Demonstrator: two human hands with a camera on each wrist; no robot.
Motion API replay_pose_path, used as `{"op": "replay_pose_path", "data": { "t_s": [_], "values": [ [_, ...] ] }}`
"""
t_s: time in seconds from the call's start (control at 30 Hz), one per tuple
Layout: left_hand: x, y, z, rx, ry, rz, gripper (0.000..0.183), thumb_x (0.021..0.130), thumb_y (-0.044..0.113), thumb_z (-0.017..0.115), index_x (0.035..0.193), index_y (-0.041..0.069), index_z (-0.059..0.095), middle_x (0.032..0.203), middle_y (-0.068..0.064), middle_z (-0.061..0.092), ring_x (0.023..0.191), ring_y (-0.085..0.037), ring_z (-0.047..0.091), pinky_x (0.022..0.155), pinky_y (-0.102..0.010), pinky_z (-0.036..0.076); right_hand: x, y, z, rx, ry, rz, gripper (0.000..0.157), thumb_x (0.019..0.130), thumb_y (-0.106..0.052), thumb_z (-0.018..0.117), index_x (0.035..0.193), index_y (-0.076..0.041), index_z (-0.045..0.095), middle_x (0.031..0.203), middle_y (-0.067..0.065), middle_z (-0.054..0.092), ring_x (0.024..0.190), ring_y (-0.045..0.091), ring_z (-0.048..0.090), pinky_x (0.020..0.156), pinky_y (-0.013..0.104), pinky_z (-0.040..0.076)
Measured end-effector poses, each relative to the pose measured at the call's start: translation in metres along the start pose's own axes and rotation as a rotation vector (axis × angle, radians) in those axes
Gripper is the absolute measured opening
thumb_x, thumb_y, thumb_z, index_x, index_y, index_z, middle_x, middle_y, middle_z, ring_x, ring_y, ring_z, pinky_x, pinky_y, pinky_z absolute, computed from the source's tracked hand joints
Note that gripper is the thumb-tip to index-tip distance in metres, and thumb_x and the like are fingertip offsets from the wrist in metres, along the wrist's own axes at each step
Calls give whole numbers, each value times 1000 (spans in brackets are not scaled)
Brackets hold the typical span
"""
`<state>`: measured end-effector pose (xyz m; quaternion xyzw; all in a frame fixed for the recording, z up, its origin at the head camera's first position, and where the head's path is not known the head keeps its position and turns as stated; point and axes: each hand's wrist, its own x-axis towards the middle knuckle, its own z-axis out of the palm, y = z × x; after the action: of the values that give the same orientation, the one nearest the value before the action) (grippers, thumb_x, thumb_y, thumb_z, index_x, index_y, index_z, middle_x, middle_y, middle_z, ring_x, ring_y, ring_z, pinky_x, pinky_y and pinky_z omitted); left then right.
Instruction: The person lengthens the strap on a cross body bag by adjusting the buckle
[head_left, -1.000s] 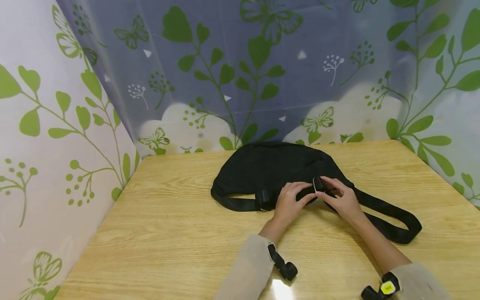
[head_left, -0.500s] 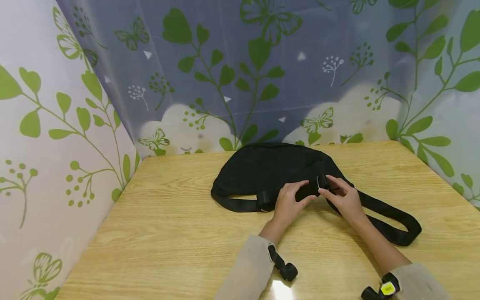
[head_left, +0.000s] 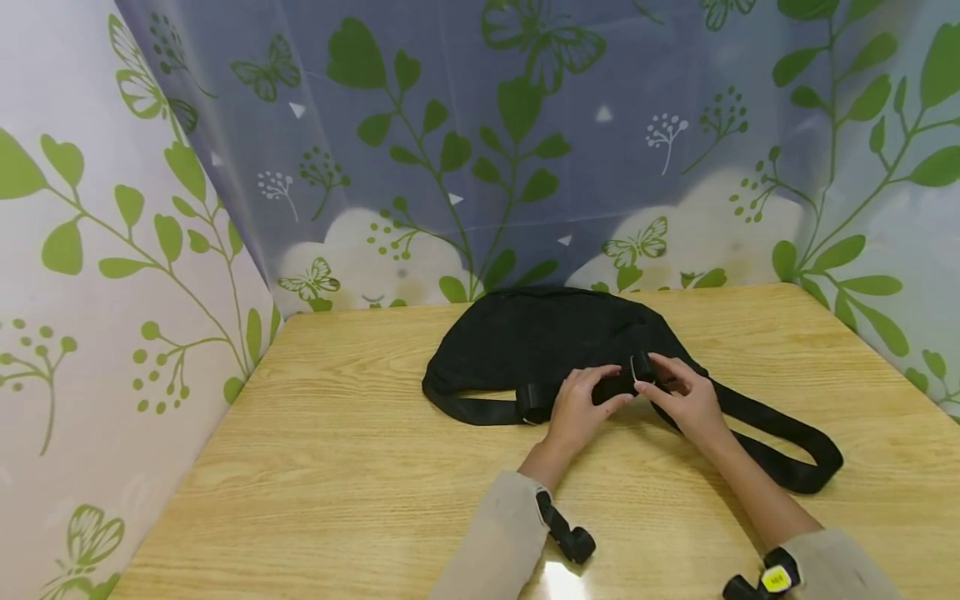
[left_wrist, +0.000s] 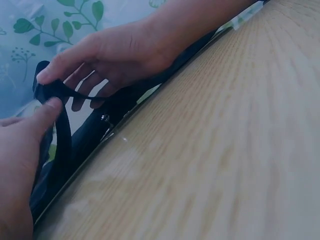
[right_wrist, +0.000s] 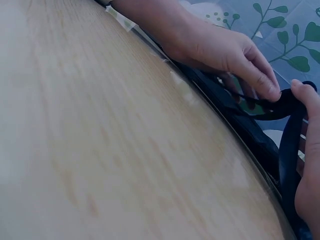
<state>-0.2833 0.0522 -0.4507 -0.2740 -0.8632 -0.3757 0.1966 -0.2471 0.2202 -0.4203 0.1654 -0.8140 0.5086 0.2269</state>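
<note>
A black waist bag lies on the wooden table, its strap looping out to the right. My left hand pinches a raised part of the strap between thumb and fingers. Just to its right, my right hand pinches the strap beside a metal-edged slider. From the left wrist, the black strap shows as a lifted loop with both thumbs near its top. In the right wrist view, the strap hangs down beside the right hand. Some right fingers are hidden behind the strap.
A second strap slider lies left of my left hand. Behind the bag, a leaf-patterned curtain meets the table's back edge. Patterned sheets also stand at both sides. The wooden table extends in front and to the left.
The slider and the held strap shifted slightly right, then slightly back left. The second slider edged right. Both hands keep their hold, and the bag stays nearly in place.
</note>
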Motion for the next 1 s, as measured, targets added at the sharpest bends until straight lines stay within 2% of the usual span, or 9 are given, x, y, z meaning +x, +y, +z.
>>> {"op": "replay_pose_path", "data": {
  "t_s": [0.1,0.27,0.4,0.53,0.7,0.8,0.9,1.0],
  "values": [
    [0,-1,1,-10,-15,-21,45,81,39,66,121,20,61,115,6,59,99,-9,50,87,-21,38,1,0,0,27,37,-12,43,79,7,67,119,13,54,93,3,56,83,1,52,70,12,42],
    [0,-3,2,-20,57,60,37,82,34,66,115,19,65,113,7,61,96,-7,50,85,-16,37,1,-1,0,57,50,-16,43,78,10,66,118,15,52,91,0,55,81,1,52,70,11,42],
    [0,-3,2,-16,109,123,31,81,31,68,109,17,68,108,7,62,94,-6,51,85,-15,36,0,-3,-1,30,-2,5,44,80,7,65,121,15,50,94,5,55,83,2,52,70,11,42],
    [0,-3,2,-18,122,138,31,80,32,68,107,17,69,106,6,63,93,-6,51,84,-14,36,0,-1,0,10,-40,6,46,82,4,65,123,15,49,97,7,55,86,3,52,70,12,42],
    [1,-4,2,-59,158,140,32,79,31,70,107,15,68,104,5,63,92,-8,51,84,-16,38,1,17,1,31,-7,3,46,80,5,66,123,12,51,94,0,55,84,1,52,69,12,43],
    [1,-4,2,-48,181,150,32,78,32,70,105,16,68,103,6,64,92,-8,51,83,-15,38,2,28,2,34,-11,11,47,81,3,67,124,10,51,96,-3,56,84,0,52,69,12,43],
    [1,-3,2,-100,154,119,33,79,32,70,107,16,67,104,6,63,93,-7,51,84,-16,38,2,32,2,38,-15,14,47,82,0,67,125,9,50,97,-3,56,86,0,52,70,13,43],
    [1,-2,2,-191,94,34,31,85,30,66,112,16,65,108,6,61,98,-7,50,86,-20,39,2,31,2,47,0,6,47,81,1,68,124,9,52,96,-2,56,85,0,52,70,12,43]
  ]
}}
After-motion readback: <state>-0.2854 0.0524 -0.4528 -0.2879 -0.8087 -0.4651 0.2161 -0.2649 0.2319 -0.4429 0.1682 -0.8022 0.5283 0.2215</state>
